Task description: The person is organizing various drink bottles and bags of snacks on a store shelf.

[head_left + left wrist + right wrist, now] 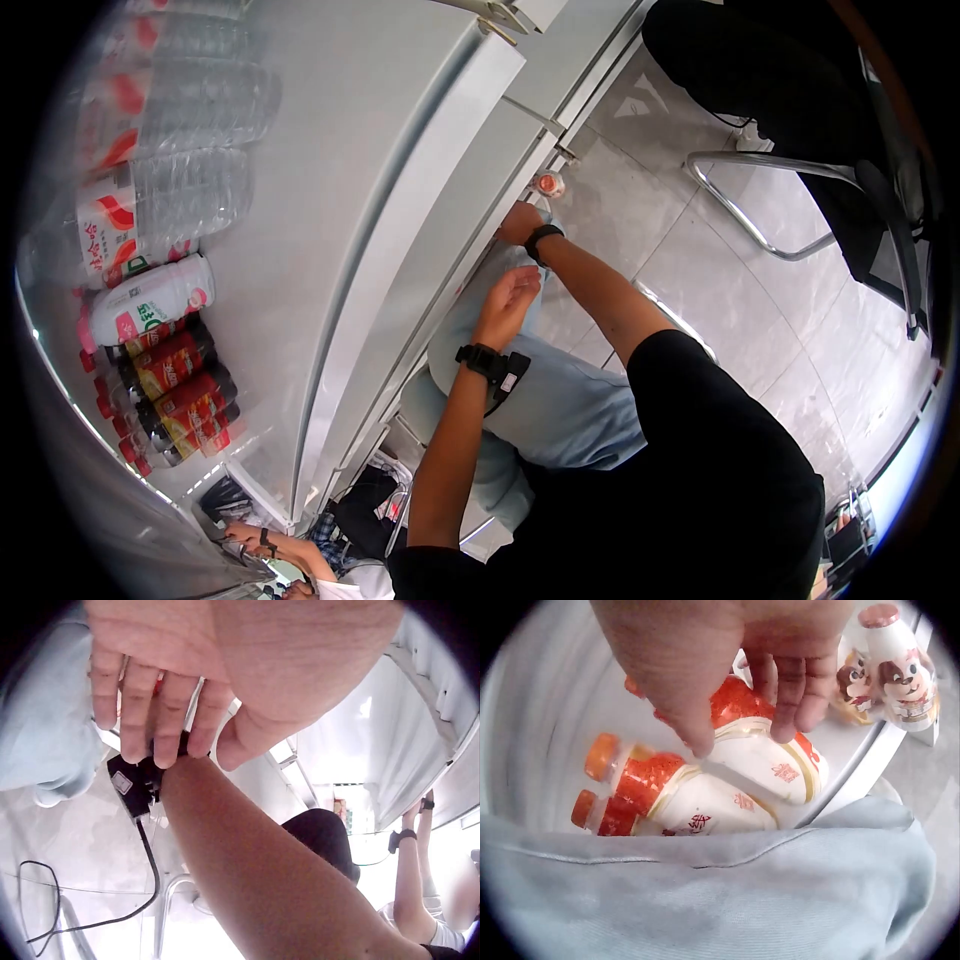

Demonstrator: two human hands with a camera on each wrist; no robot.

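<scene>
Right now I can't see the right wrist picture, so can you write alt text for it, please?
The right hand grips a red-and-white bottle beside other bottles with similar colours. Cartoon dog bottles show at the upper right, and pale blue trousers fill the bottom.

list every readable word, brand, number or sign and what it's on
"线": one orange-capped bottle
"哈哈", apparently: a water bottle label
Too small or blurred: the white bottle, red-labelled bottles, dog-picture bottle, wrist sticker
No readable numbers
</scene>
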